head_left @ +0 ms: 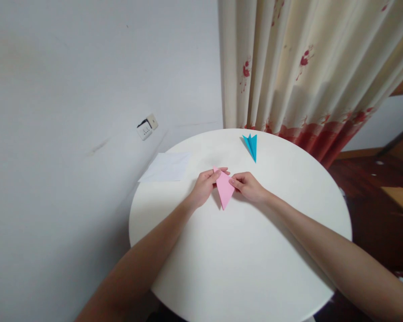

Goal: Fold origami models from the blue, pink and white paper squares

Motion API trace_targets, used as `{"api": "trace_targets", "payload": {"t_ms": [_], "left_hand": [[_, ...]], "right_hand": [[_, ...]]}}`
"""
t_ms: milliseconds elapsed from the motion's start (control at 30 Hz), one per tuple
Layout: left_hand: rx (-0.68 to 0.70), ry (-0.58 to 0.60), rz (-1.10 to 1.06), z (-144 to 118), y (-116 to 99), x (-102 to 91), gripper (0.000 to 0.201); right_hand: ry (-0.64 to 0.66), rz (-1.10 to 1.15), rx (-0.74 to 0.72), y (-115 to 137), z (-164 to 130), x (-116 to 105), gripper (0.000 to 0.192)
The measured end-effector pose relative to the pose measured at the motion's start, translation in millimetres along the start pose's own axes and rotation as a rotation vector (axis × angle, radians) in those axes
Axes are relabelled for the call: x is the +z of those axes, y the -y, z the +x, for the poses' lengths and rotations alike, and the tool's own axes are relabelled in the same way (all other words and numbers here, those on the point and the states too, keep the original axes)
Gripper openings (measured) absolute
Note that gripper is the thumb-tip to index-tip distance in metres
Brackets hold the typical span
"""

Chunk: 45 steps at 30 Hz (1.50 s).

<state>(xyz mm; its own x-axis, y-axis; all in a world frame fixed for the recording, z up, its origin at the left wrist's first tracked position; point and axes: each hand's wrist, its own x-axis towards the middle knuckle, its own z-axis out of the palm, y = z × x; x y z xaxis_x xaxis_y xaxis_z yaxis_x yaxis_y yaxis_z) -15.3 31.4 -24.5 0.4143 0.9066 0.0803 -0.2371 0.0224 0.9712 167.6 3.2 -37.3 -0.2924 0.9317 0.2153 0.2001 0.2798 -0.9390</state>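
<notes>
- the folded pink paper (225,192) is held between both hands, over the middle of the round white table (248,264), with its narrow point turned toward the wearer.
- its upper left side is pinched by the left hand (206,184), the thumb laid on top and the fingers reaching behind.
- its right corner is grasped by the right hand (249,187), between thumb and curled fingers.
- a crease could be skewed if the two sides were pulled unevenly.
- the corner could be crumpled if it were pinched too hard.
- the layers could be let slip if the left thumb were lifted early.
- the folded blue paper (251,146), lying beyond the hands, could be knocked by a forward reach.
- the white paper (168,167), set at the table's far left rim, could be pushed off if brushed by the left arm.
</notes>
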Motion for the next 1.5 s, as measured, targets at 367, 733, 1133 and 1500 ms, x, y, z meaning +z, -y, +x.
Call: {"api": "trace_targets", "payload": {"t_ms": [367,733,1133,1500], "left_hand": [[-0.005,0.091,-0.127,-2.8,-3.8,-0.8,0.04],[0.043,0.035,-0.09,-1.7,-2.4,0.4,0.035],[0.13,-0.097,-0.006,1.1,2.4,1.0,0.03],[0.04,-0.072,0.056,3.3,7.4,-3.3,0.041]], "right_hand": [[0.01,0.057,0.001,0.0,-2.3,-0.4,0.05],[-0.009,0.029,-0.003,2.2,-2.3,0.6,0.046],[-0.019,-0.068,-0.017,8.8,-2.6,3.1,0.042],[-0.036,-0.106,-0.033,5.4,-0.8,4.6,0.04]]}}
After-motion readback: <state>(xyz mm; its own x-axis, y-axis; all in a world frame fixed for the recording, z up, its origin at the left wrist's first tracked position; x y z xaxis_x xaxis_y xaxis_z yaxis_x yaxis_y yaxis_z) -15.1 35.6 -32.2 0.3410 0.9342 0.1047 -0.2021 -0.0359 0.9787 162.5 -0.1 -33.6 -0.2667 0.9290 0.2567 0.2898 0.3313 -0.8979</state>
